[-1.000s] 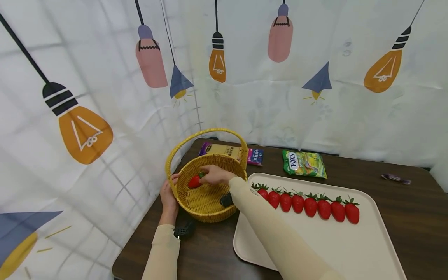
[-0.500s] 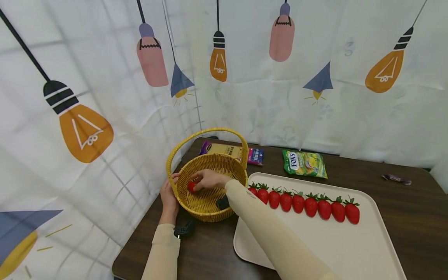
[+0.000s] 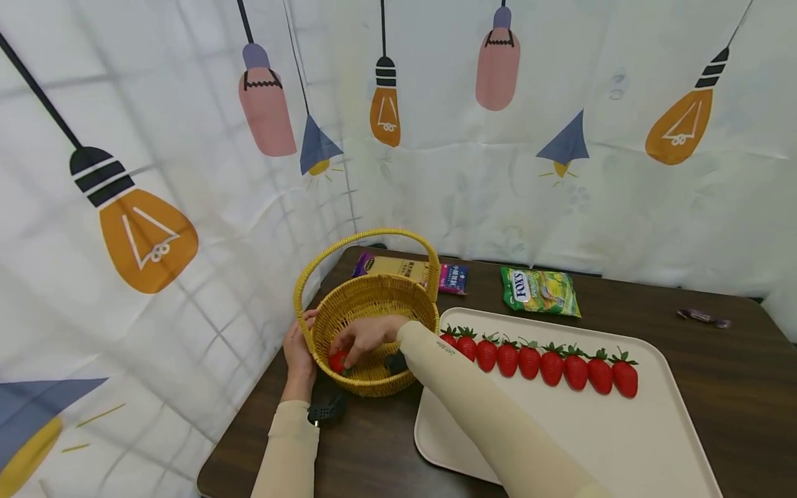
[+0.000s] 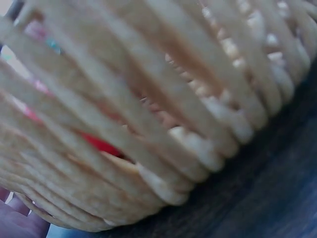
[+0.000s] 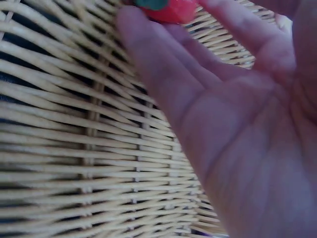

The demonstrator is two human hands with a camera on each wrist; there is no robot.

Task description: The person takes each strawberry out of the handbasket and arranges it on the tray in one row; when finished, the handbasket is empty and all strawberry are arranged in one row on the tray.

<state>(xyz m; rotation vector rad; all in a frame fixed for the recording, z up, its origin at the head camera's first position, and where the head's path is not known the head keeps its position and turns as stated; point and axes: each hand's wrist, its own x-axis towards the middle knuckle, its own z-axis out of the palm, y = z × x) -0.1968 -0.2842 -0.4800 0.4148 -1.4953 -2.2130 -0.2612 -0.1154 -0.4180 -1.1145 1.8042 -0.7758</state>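
Observation:
A yellow woven basket [image 3: 380, 287] with a tall arched handle stands at the table's left end. My left hand [image 3: 299, 351] holds its left side near the foot of the handle, part of the fingers hidden. Inside the basket, my right hand [image 3: 367, 337] pinches a red strawberry [image 3: 337, 362] low by the near left wall. In the right wrist view the strawberry [image 5: 176, 11] shows its green leaves between thumb and fingers. Through the slats in the left wrist view, a bit of the red strawberry [image 4: 101, 144] shows.
A cream tray [image 3: 560, 429] to the right bears a row of several strawberries [image 3: 551, 368]. Behind the basket lie a purple-and-gold snack packet [image 3: 392, 267] and a pink-blue one [image 3: 453, 278]. Farther right are a green FOX'S candy bag [image 3: 540, 292] and a small wrapped candy [image 3: 703, 318].
My right hand has moved the strawberry down and toward me inside the basket, from mid-left to the near left wall. The left hand stays on the basket's side.

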